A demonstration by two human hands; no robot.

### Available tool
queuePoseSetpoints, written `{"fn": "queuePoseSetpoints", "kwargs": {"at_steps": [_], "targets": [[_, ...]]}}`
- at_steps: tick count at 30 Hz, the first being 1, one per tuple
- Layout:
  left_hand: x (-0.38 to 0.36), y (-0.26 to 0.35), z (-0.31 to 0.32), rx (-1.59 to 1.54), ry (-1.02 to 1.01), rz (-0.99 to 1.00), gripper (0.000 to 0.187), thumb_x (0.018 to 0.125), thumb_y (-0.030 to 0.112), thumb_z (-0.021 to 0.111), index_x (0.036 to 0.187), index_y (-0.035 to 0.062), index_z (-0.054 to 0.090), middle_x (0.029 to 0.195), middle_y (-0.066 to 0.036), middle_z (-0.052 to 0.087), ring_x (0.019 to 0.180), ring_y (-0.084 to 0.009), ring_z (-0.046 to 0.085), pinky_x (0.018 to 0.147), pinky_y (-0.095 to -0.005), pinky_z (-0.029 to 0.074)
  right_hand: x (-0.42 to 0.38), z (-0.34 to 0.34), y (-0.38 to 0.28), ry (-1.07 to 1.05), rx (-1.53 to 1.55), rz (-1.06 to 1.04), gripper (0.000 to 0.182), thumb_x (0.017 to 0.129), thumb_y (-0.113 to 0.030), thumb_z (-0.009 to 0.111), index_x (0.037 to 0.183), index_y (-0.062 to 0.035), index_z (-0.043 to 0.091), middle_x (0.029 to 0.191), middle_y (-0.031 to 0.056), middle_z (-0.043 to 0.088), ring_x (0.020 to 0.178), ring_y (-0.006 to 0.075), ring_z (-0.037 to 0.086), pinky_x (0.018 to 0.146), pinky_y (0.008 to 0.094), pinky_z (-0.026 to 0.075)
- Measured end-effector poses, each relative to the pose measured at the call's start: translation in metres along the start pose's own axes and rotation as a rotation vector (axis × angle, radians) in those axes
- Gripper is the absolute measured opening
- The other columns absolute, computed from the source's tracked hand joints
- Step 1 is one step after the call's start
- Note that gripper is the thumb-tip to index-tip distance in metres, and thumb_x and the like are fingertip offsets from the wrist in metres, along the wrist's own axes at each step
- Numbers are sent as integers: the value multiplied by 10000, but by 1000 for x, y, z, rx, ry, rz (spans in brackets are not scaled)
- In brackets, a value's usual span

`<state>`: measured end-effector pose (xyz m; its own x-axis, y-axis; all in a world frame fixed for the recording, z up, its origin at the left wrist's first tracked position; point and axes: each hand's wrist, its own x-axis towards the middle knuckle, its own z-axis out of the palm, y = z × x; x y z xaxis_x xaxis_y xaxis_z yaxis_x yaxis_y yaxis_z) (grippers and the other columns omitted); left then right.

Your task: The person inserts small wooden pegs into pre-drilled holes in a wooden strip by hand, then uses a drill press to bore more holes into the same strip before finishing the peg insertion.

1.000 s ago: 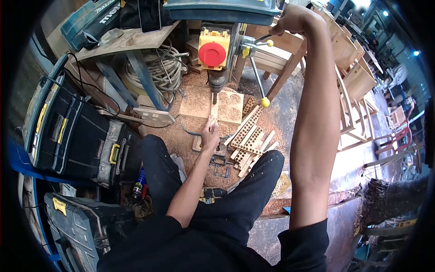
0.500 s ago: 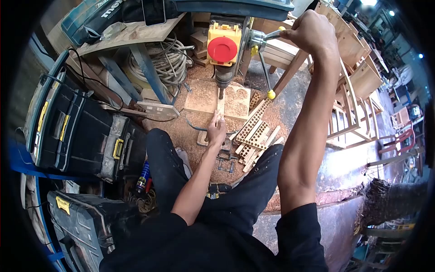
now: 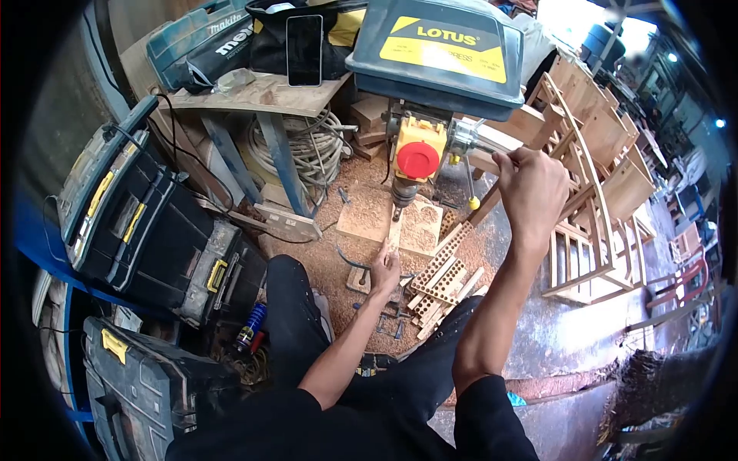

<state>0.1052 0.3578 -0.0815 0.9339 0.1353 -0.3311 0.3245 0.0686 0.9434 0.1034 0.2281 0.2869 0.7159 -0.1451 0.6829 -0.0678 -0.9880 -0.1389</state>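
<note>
My left hand (image 3: pixel 385 270) pinches the near end of a narrow wooden strip (image 3: pixel 394 232), which lies on a flat wooden board (image 3: pixel 361 223) covered in shavings. Over the strip's far part stands the drill bit (image 3: pixel 397 213), its tip right at the wood. The bit sits in the chuck (image 3: pixel 405 192) of a drill press (image 3: pixel 442 65) with a yellow switch box and a red button (image 3: pixel 417 160). Closed round a feed lever (image 3: pixel 488 148) at the right of the press is my right hand (image 3: pixel 532 188), which covers the lever's end.
Strips with rows of drilled holes (image 3: pixel 440 286) lie piled to the right of my left hand. Black toolboxes (image 3: pixel 127 207) stand at the left. A phone (image 3: pixel 304 51) leans on a wooden bench (image 3: pixel 261 96) above coiled hose (image 3: pixel 307 154). Wooden chair frames (image 3: pixel 592 261) stand at the right.
My right hand has come down with the feed lever, from above the hub to below it. The view has tilted up, showing the press's top cover. My left hand still grips the strip.
</note>
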Motion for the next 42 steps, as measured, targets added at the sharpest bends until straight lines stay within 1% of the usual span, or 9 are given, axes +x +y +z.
{"fn": "queuePoseSetpoints", "kwargs": {"at_steps": [3,10,14,20,25,32,33,38,42], "targets": [[0,-4,2,53,69,88,528,956,148,510,1451,160,326,1064,-65,521,822,-144,462,706,-274,415,-13,6,3,64,9,-30,214,777,-271,713,783,-58,724,703,148,646,658,306,628,639,393,476],[9,-16,3,58,53,103,537,946,165,506,1451,154,321,1216,-118,477,1053,-225,445,878,-315,388,-45,30,7,250,106,-62,148,840,-229,660,816,-83,668,692,81,594,606,277,602,550,372,468],[17,-28,6,38,83,132,529,968,166,508,1459,219,317,763,9,531,544,-57,418,450,-219,372,-61,50,9,333,108,-64,115,841,-196,667,874,-87,653,682,68,561,587,251,576,510,358,451],[-36,47,-13,-281,-78,-158,453,984,215,472,1403,189,302,736,-15,530,456,-58,409,361,-194,300,-74,66,12,401,111,-100,141,822,-146,690,940,-80,653,688,73,553,575,239,540,500,356,422],[-40,29,-18,-165,-89,-170,263,999,278,421,1045,19,433,721,-59,564,477,-84,480,369,-227,365,-70,67,15,439,125,-154,114,819,-130,693,908,-72,654,656,69,549,546,234,538,497,354,424],[7,-36,-12,281,25,54,298,1001,295,414,914,17,474,575,-30,492,405,-105,435,346,-266,321,-19,13,10,105,-10,-153,188,782,-229,713,791,-42,709,653,129,637,609,297,631,605,383,494],[-10,-5,-17,255,-28,-102,409,983,319,380,995,-54,550,928,-240,620,872,-361,621,789,-462,474,2,4,9,23,-16,-159,207,750,-245,733,781,-40,716,638,137,639,610,305,634,617,388,499],[-20,13,-20,169,-20,-152,363,973,281,407,962,-47,561,857,-223,618,796,-294,641,702,-417,484,146,28,42,-468,36,-305,312,632,-276,816,706,-4,682,639,144,636,573,260,614,578,385,493],[-6,0,-15,194,20,-94,382,963,307,424,947,-47,566,857,-221,629,825,-354,626,744,-438,472,181,25,27,-837,6,37,256,648,-207,814,675,-41,621,589,0,496,507,137,421,473,313,351]]}}
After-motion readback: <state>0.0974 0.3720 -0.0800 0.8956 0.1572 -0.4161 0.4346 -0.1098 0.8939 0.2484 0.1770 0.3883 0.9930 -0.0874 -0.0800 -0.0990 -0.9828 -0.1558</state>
